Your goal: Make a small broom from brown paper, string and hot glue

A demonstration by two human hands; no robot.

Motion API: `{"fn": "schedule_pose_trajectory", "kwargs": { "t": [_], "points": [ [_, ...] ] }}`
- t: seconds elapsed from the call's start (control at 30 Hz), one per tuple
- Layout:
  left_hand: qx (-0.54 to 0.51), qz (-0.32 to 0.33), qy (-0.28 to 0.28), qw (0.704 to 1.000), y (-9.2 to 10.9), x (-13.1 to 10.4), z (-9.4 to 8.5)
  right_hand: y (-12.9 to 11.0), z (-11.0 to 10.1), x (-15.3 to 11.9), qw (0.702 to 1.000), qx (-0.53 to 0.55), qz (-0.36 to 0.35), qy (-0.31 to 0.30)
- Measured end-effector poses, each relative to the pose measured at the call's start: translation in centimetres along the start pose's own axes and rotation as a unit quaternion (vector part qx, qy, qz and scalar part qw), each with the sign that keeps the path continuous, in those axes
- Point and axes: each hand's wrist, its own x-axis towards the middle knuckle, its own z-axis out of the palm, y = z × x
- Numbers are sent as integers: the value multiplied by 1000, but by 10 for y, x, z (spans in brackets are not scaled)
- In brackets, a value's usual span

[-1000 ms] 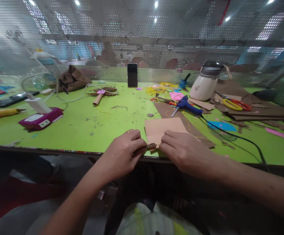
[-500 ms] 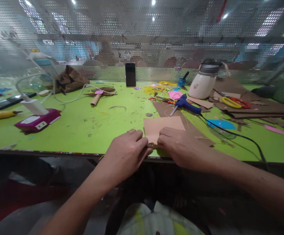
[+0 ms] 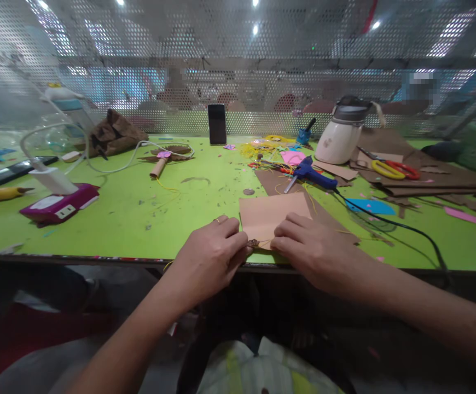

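Observation:
A light brown paper sheet (image 3: pixel 268 213) lies at the table's near edge, with a crease across it. Over its lower edge, my left hand (image 3: pixel 215 251) is closed, its fingertips at a small, dark brown, shiny piece (image 3: pixel 253 243) whose kind I cannot make out. A thin yellow string (image 3: pixel 265 241) runs from that piece toward my right hand (image 3: pixel 309 246), whose fingers are pinched together over the sheet. The fingers hide the exact hold on both sides. More yellow string (image 3: pixel 168 265) shows beside my left wrist.
A blue glue gun (image 3: pixel 314 175) lies behind the sheet, its black cord (image 3: pixel 402 225) trailing right. Scissors (image 3: pixel 394 169), a white flask (image 3: pixel 338 137) and brown paper (image 3: pixel 422 183) are at right. A purple power adapter (image 3: pixel 59 205), phone (image 3: pixel 217 125) and paper flower (image 3: pixel 166 155) stand farther left.
My right hand has shifted a little to the right, away from the left, baring more of the yellow string between them. My left hand stays nearly in place.

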Motion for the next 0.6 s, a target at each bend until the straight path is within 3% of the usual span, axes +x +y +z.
{"fn": "schedule_pose_trajectory", "kwargs": {
  "t": [0.2, 0.4, 0.6],
  "points": [
    [-5, 11, 7, 1000, -1, 0, 2, 12, 5, 0, 998, 61, 3, 29],
    [-7, 12, 4, 1000, -4, 2, 2, 19, 2, 11, 997, 54, 22, -45],
    [-45, -7, -35, 998, -8, 7, -3, 24, -8, 16, 988, 130, 40, -78]
  ]
}}
